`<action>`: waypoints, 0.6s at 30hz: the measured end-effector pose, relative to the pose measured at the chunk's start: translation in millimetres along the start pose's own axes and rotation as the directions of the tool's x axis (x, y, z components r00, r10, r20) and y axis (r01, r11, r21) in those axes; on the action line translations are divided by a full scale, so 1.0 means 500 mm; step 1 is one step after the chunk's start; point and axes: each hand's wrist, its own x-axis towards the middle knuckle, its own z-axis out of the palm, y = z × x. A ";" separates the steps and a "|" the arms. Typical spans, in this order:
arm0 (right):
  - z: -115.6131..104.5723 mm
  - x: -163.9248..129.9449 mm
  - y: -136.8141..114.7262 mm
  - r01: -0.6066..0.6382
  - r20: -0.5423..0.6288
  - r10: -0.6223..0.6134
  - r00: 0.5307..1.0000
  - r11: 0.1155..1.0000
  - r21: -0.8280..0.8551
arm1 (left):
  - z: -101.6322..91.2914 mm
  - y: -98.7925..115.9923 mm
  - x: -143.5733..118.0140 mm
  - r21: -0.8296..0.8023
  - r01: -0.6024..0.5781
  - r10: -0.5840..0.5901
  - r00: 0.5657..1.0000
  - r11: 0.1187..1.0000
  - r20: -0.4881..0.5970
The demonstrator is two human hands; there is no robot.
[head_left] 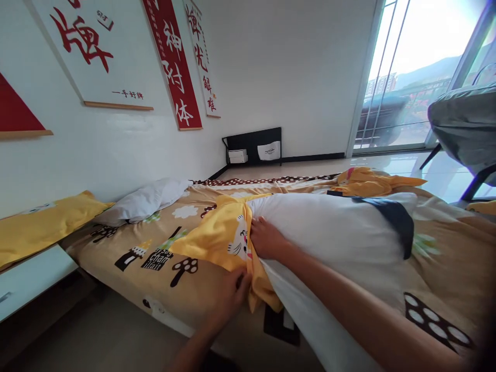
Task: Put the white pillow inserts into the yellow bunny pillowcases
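Note:
A yellow pillowcase [217,235] with a cartoon animal face lies on the bed, its mouth around the near end of a white pillow [329,222]. My left hand [235,290] pinches the lower edge of the pillowcase opening. Curled fingers of my right hand [267,238] grip the end of the pillow right at that opening; the fingertips are partly hidden. Most of the pillow lies outside the case, stretching to the right, with a dark band across its far part. Inside the case, the pillow's end cannot be seen.
The bed has a tan patterned sheet [170,281]. A white pillow [155,199] and a yellow pillow [50,222] lie at left, near a white cabinet [34,279]. Crumpled yellow cloth [368,182] rests at the far edge. A grey chair [465,119] stands by the glass door.

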 end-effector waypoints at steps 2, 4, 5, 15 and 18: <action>-0.027 -0.018 0.016 -0.054 0.046 0.046 0.998 0.983 0.178 | -0.014 0.004 -0.006 -0.060 0.019 -0.015 0.998 0.998 0.057; -0.053 -0.035 0.029 -0.157 0.103 0.126 0.987 0.907 0.392 | -0.041 0.004 -0.019 -0.120 0.013 0.009 0.983 0.993 0.181; -0.065 -0.043 0.030 -0.213 0.111 0.182 0.977 0.851 0.480 | -0.059 -0.002 -0.028 -0.132 0.017 0.015 0.970 0.991 0.241; -0.102 -0.075 -0.108 -0.559 0.140 0.546 0.826 0.762 0.326 | -0.339 0.017 -0.030 -0.112 -0.056 -0.061 0.563 0.992 -0.824; -0.079 -0.080 -0.124 -0.550 0.185 0.523 0.832 0.820 0.156 | -0.355 0.110 0.043 0.172 -0.124 0.206 0.744 0.977 -0.635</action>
